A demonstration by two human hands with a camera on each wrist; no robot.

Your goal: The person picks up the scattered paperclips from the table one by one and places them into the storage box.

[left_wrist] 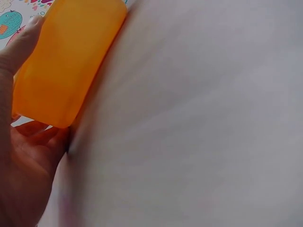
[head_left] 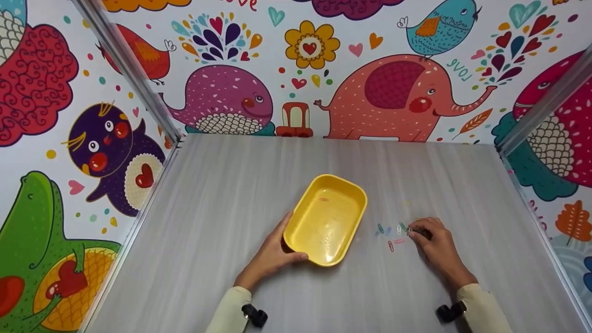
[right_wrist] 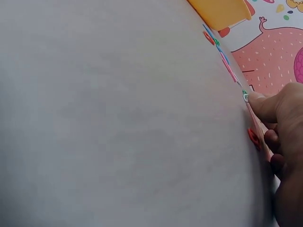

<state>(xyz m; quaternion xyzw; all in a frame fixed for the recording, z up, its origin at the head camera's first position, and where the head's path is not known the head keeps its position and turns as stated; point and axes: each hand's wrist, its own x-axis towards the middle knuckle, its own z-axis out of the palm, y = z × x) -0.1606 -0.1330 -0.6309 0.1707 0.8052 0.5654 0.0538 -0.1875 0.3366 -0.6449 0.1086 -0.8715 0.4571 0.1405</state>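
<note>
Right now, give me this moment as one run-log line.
left hand: holds yellow container; right hand: fingertips at loose paper clips, grip unclear; container: a reddish clip inside

In the head view, parts of the left hand (head_left: pixel 276 249) hide behind the yellow plastic tray (head_left: pixel 328 221), and in the left wrist view the top edge cuts off the tray up past those fingers. The thumb of the right hand (head_left: pixel 435 240) covers some of the little paper clip (right_wrist: pixel 245 97) at its tip, while the other paper clips (right_wrist: pixel 229 70) past the thumb look so squashed together in the right wrist view that their shapes get lost. A yellow speck (head_left: pixel 407 202) just beyond the right fingers is too tiny and blurry to name.
</note>
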